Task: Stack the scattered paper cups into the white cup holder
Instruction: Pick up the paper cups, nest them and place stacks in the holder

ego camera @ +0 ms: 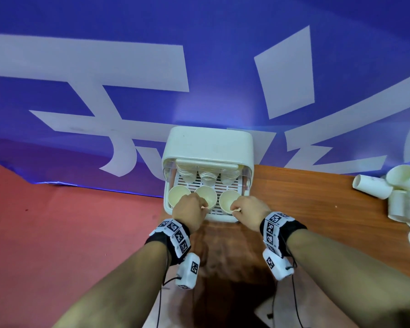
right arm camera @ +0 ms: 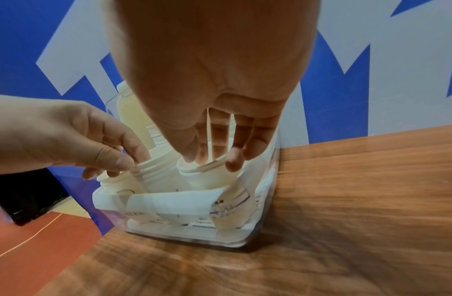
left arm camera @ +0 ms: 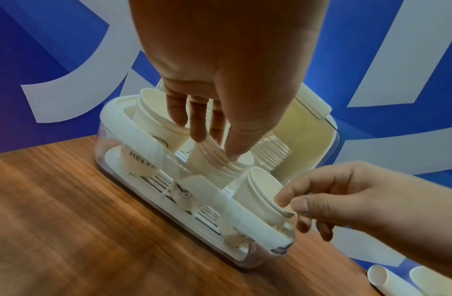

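Note:
The white cup holder [ego camera: 208,143] stands on the wooden table with its lid up. Three groups of paper cups sit upright in its front row, and more stacks lie behind them. My left hand [ego camera: 205,207] pinches the rim of the middle cup stack [ego camera: 207,195], thumb inside [left arm camera: 235,154]. My right hand [ego camera: 234,209] pinches the rim of the right cup [ego camera: 227,200], seen up close as the right cup [right arm camera: 207,170] in the right wrist view. The left cup [ego camera: 178,195] stands untouched beside my left hand.
Several loose paper cups [ego camera: 374,189] lie on their sides at the table's [ego camera: 305,204] far right end. A blue banner with white lettering [ego camera: 128,91] hangs right behind the holder. Red floor [ego camera: 69,221] shows past the table's left edge.

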`<state>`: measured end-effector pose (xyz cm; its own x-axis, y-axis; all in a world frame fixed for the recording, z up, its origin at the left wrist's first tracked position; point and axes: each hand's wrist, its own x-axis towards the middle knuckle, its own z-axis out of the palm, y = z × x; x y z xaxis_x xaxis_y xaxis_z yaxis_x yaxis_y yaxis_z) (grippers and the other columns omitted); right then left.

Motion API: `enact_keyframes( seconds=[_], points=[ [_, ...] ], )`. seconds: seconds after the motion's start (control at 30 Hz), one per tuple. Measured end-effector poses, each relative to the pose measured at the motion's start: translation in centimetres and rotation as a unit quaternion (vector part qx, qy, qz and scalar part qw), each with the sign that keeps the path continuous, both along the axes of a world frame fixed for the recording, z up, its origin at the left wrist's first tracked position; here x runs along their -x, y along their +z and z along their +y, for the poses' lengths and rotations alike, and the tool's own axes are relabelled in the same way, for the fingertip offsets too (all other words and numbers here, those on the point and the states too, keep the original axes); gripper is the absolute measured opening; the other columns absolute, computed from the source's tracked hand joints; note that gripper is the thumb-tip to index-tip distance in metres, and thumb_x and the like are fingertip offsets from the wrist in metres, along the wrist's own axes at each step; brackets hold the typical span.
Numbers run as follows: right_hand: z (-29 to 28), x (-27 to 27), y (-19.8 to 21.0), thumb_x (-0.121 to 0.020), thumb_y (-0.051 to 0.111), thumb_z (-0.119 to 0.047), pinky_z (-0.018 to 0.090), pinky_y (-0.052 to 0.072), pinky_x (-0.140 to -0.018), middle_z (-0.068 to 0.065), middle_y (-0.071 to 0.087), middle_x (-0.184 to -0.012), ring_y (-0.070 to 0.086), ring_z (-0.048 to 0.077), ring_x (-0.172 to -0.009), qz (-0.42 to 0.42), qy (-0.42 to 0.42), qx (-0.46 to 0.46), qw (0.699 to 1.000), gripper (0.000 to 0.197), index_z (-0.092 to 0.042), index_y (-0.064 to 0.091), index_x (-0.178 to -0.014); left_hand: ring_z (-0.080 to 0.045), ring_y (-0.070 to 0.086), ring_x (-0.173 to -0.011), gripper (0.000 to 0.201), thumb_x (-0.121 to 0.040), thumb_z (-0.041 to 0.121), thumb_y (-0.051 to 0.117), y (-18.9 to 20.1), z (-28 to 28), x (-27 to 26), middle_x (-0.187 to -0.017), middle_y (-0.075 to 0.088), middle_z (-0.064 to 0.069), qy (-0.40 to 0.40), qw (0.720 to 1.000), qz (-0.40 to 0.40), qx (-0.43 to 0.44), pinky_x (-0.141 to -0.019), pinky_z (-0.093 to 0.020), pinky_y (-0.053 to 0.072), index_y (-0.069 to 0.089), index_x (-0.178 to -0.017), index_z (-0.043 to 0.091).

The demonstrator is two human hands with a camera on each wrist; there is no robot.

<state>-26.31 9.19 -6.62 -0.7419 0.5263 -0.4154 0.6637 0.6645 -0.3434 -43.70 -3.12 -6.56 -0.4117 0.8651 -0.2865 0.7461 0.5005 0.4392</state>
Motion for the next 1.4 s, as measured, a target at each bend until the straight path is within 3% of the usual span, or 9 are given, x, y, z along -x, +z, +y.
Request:
enact_keyframes(
  seconds=[0.1, 0.33, 0.47, 0.63, 0.83, 1.0, 1.1, 1.4],
  points=[
    [0.0, -0.6, 0.8, -0.094, 0.052, -0.027, 0.033, 0.048, -0.090, -0.005, 0.061, -0.124, 0.057, 0.016, -0.109, 0.036, -0.018, 0.003, 0.999, 0.027, -0.025, 0.065, -0.117, -0.024, 0.055, -0.111, 0.027, -0.089, 0.025, 0.061, 0.8, -0.4, -0.2, -0.122, 0.059, -0.003, -0.007, 1.000, 0.017, -0.011, -0.090, -0.039, 0.049, 0.068, -0.113, 0.017],
    [-0.1, -4.2, 4.1, -0.093, 0.050, -0.019, 0.026, 0.045, -0.089, -0.005, 0.064, -0.116, 0.058, 0.015, -0.107, 0.112, -0.052, -0.009, 0.992, 0.027, -0.021, 0.067, -0.114, -0.023, 0.059, -0.101, 0.020, -0.087, 0.020, 0.057, 4.3, -0.1, -3.2, -0.110, 0.063, -0.003, -0.025, 0.997, 0.038, -0.064, -0.085, -0.036, 0.049, 0.070, -0.102, 0.019],
    [0.3, -8.5, 5.4, -0.092, 0.051, -0.022, 0.034, 0.048, -0.093, -0.008, 0.065, -0.114, 0.059, 0.015, -0.106, 0.132, -0.085, -0.020, 0.987, 0.025, -0.026, 0.067, -0.111, -0.021, 0.059, -0.100, 0.021, -0.086, 0.020, 0.055, 5.8, 1.2, -7.0, -0.108, 0.062, -0.001, -0.051, 0.996, 0.034, -0.070, -0.084, -0.034, 0.049, 0.070, -0.101, 0.020],
    [1.8, -16.3, 7.0, -0.093, 0.051, -0.019, 0.032, 0.049, -0.093, -0.009, 0.065, -0.118, 0.059, 0.013, -0.108, 0.145, -0.135, -0.029, 0.980, 0.027, -0.024, 0.067, -0.114, -0.023, 0.060, -0.096, 0.020, -0.086, 0.018, 0.052, 7.2, 4.1, -13.9, -0.104, 0.063, -0.005, -0.103, 0.991, 0.021, -0.079, -0.083, -0.032, 0.048, 0.070, -0.096, 0.015],
    [4.7, -27.3, 8.0, -0.092, 0.052, -0.020, 0.031, 0.049, -0.091, -0.009, 0.064, -0.114, 0.058, 0.011, -0.105, 0.132, -0.198, -0.036, 0.971, 0.030, -0.025, 0.063, -0.120, -0.023, 0.059, -0.098, 0.019, -0.089, 0.017, 0.052, 7.7, 8.8, -23.6, -0.102, 0.061, -0.004, -0.155, 0.984, 0.009, -0.090, -0.086, -0.032, 0.047, 0.069, -0.098, 0.013],
    [7.7, -36.5, 7.8, -0.091, 0.054, -0.018, 0.029, 0.047, -0.094, -0.003, 0.064, -0.117, 0.059, 0.014, -0.105, 0.124, -0.261, -0.032, 0.957, 0.032, -0.021, 0.061, -0.122, -0.019, 0.057, -0.098, 0.019, -0.091, 0.019, 0.052, 7.9, 13.4, -32.2, -0.105, 0.058, 0.000, -0.204, 0.974, 0.004, -0.099, -0.078, -0.023, 0.038, 0.068, -0.102, 0.016],
    [9.4, -41.4, 6.9, -0.091, 0.054, -0.019, 0.032, 0.047, -0.097, -0.001, 0.064, -0.121, 0.059, 0.015, -0.108, 0.123, -0.311, -0.016, 0.942, 0.035, -0.022, 0.059, -0.125, -0.019, 0.057, -0.097, 0.018, -0.090, 0.018, 0.053, 7.0, 15.7, -36.5, -0.103, 0.058, 0.001, -0.222, 0.971, -0.014, -0.089, -0.082, -0.026, 0.042, 0.067, -0.100, 0.017],
    [14.5, -49.2, 3.6, -0.089, 0.054, -0.022, 0.039, 0.041, -0.102, 0.006, 0.040, -0.139, 0.042, 0.027, -0.125, 0.043, -0.351, -0.049, 0.934, 0.051, -0.022, 0.045, -0.139, -0.016, 0.056, -0.097, 0.017, -0.092, 0.020, 0.054, 4.0, 20.2, -42.7, -0.104, 0.057, 0.003, -0.217, 0.974, -0.014, -0.062, -0.083, -0.022, 0.040, 0.066, -0.103, 0.019]
  ],
)
